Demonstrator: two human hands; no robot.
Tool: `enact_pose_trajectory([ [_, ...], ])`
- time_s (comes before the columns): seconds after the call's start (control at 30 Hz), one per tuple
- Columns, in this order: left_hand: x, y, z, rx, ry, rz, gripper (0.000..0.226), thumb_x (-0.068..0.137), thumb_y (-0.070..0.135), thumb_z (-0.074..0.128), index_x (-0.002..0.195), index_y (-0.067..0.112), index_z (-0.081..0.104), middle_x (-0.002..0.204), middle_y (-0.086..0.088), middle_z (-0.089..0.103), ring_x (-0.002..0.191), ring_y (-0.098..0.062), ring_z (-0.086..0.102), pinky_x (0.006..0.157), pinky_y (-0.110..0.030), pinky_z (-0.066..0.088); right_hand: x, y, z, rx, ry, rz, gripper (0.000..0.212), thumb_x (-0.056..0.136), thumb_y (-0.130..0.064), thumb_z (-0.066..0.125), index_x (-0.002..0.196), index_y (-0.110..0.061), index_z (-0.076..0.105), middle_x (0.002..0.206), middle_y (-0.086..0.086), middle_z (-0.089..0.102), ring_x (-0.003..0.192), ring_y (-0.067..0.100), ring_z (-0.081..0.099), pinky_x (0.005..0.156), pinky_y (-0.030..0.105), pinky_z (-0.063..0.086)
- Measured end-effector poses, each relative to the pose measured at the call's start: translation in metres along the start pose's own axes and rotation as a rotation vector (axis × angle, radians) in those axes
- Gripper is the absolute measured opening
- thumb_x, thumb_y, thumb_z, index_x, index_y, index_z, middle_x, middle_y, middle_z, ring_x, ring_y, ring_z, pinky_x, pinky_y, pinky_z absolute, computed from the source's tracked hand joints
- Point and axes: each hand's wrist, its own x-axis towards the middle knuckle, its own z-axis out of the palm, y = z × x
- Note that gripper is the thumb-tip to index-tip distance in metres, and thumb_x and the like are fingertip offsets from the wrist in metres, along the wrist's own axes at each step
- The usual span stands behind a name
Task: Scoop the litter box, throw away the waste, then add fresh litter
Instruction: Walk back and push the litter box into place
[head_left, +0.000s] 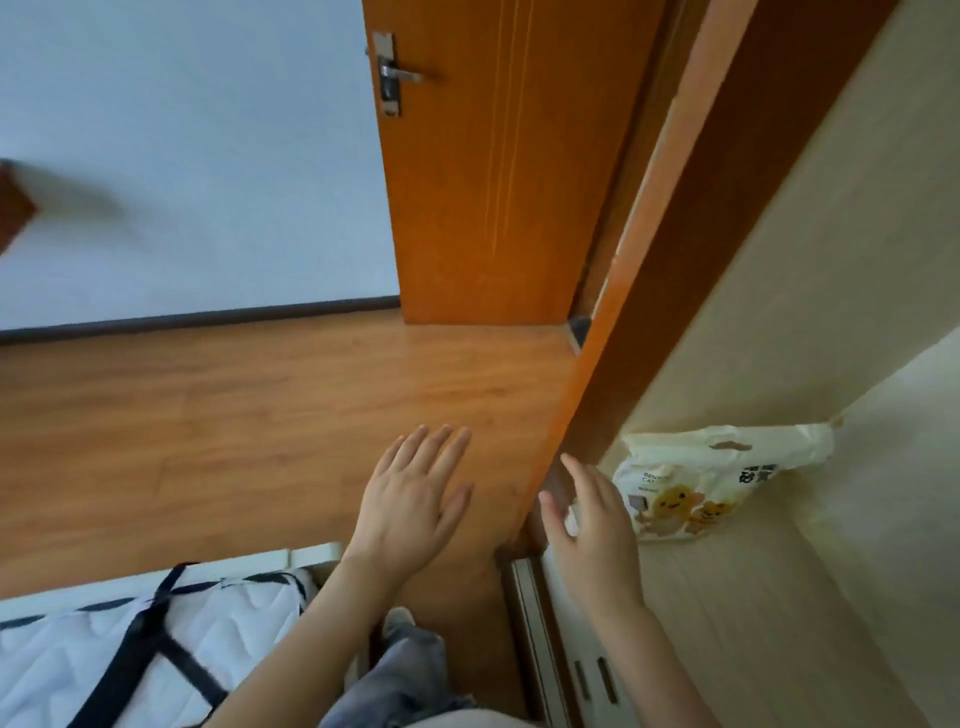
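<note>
Head view. I see a pale yellow litter bag (711, 483) at the right, lying on the cream floor (753, 613) of the adjoining area, against the base of the cream wall (831, 260). Legible print on its face: "BENTO" and "CAT" in small dark letters at the left; the rest of each word is hidden or too small to read. Two dark blurred characters sit at the upper right of the face, and yellow cartoon figures are printed below. The bag's long axis runs left to right in the scene, its folded top end with the cut-out handle slot pointing right and far.

My left hand (413, 499) hovers over the wood floor (208, 415), palm down, fingers straight and slightly spread, holding nothing. My right hand (587, 525) is just left of the bag, fingers extended and relaxed, thumb apart, gripping nothing; whether its fingertips touch the bag I cannot tell.

The orange door frame (597, 364) runs diagonally between the hands. The open door (493, 182) with a metal handle (395, 73) stands far. A white quilted mattress (104, 649) with black straps lies near left. Open wood floor extends left and far of the left hand to the skirting.
</note>
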Motion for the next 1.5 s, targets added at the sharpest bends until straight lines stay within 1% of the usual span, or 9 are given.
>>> enact_pose_trajectory([
  [0.23,0.008,-0.098,-0.026,0.035,0.098,-0.243,0.056,0.097,0.05,0.028,0.146,0.024,0.036,0.147,0.001,0.043,0.14,-0.021,0.033,0.114,-0.036,0.025,0.084,-0.078,0.068,0.03,-0.171,-0.159,0.052,0.095,-0.042,0.049,0.142,-0.022,0.042,0.143,0.001,0.047,0.134,0.017,0.04,0.106,0.04,0.04],
  [0.43,0.022,-0.187,-0.05,0.079,0.142,-0.404,0.057,0.098,0.051,0.025,0.148,0.026,0.032,0.148,0.003,0.041,0.141,-0.02,0.031,0.115,-0.036,0.023,0.16,-0.151,0.136,-0.005,-0.255,-0.287,0.055,0.095,-0.048,0.045,0.145,-0.024,0.037,0.147,-0.001,0.042,0.137,0.017,0.035,0.109,0.039,0.038],
  [0.6,0.032,-0.243,-0.068,0.105,0.175,-0.517,0.056,0.098,0.051,0.025,0.146,0.025,0.035,0.146,0.002,0.045,0.139,-0.02,0.034,0.113,-0.037,0.028,0.208,-0.204,0.182,0.016,-0.306,-0.384,0.053,0.095,-0.046,0.047,0.142,-0.024,0.04,0.143,-0.001,0.047,0.133,0.016,0.041,0.105,0.031,0.036],
  [0.77,0.057,-0.286,-0.068,0.116,0.209,-0.631,0.055,0.098,0.051,0.027,0.146,0.024,0.036,0.145,0.003,0.046,0.138,-0.02,0.036,0.113,-0.036,0.028,0.262,-0.242,0.222,0.031,-0.383,-0.543,0.052,0.095,-0.047,0.045,0.141,-0.024,0.04,0.141,-0.002,0.049,0.13,0.014,0.043,0.103,0.028,0.038],
  [0.97,0.106,-0.343,-0.062,0.133,0.299,-0.847,0.054,0.098,0.05,0.029,0.143,0.024,0.04,0.142,0.003,0.049,0.136,-0.019,0.039,0.11,-0.037,0.035,0.357,-0.293,0.284,0.062,-0.498,-0.749,0.052,0.095,-0.052,0.041,0.14,-0.026,0.041,0.141,-0.003,0.048,0.127,0.012,0.045,0.097,0.024,0.042],
  [1.1,0.147,-0.375,-0.068,0.145,0.357,-1.016,0.054,0.097,0.05,0.03,0.143,0.024,0.04,0.142,0.003,0.049,0.135,-0.02,0.04,0.109,-0.04,0.037,0.421,-0.334,0.314,0.092,-0.595,-0.903,0.052,0.095,-0.049,0.042,0.141,-0.024,0.041,0.142,-0.002,0.048,0.128,0.012,0.045,0.101,0.029,0.046],
  [1.2,0.172,-0.388,-0.077,0.16,0.407,-1.147,0.053,0.097,0.05,0.031,0.144,0.026,0.038,0.141,0.006,0.049,0.134,-0.018,0.04,0.108,-0.039,0.038,0.457,-0.363,0.331,0.125,-0.666,-1.0,0.051,0.096,-0.045,0.045,0.14,-0.022,0.043,0.141,-0.002,0.049,0.128,0.011,0.045,0.102,0.023,0.041],
  [1.3,0.181,-0.401,-0.085,0.201,0.425,-1.249,0.053,0.097,0.05,0.032,0.144,0.026,0.038,0.14,0.006,0.049,0.132,-0.018,0.042,0.107,-0.038,0.039,0.478,-0.395,0.354,0.161,-0.75,-1.103,0.05,0.096,-0.042,0.047,0.14,-0.02,0.044,0.141,-0.001,0.05,0.128,0.011,0.046,0.099,0.018,0.037],
  [1.5,0.149,-0.436,-0.112,0.293,0.48,-1.474,0.051,0.096,0.046,0.035,0.142,0.023,0.042,0.137,0.004,0.052,0.129,-0.018,0.045,0.108,-0.035,0.038,0.468,-0.477,0.415,0.266,-0.889,-1.287,0.048,0.094,-0.04,0.05,0.137,-0.017,0.049,0.138,0.004,0.053,0.127,0.017,0.048,0.1,0.025,0.038],
])
